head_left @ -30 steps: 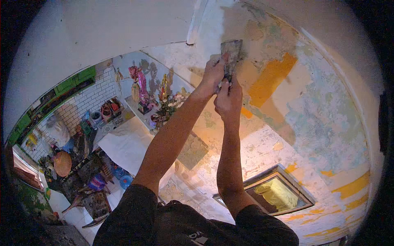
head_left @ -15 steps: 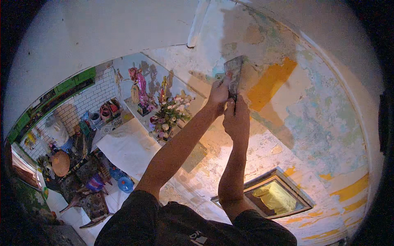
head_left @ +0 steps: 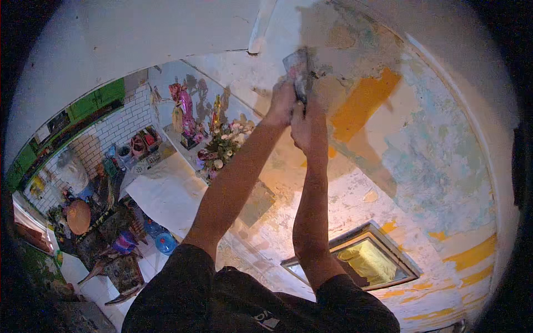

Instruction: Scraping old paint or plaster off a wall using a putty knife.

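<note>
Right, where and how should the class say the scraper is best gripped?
Probably grip the scraper by its narrow end, coming from the picture's lower edge, since the broad blade flares toward the top. The right hand wraps that end; the left hand holds higher, alongside. The hands mostly hide the handle.

I see the scraper (head_left: 298, 69) before the scraped wall (head_left: 433, 161); on my feed, flowers (head_left: 229, 141) stand left of the scraper, a sheet (head_left: 166, 194) near them, tiled wall (head_left: 122, 119) farther left, a framed pane (head_left: 383, 263) lower right.
</note>
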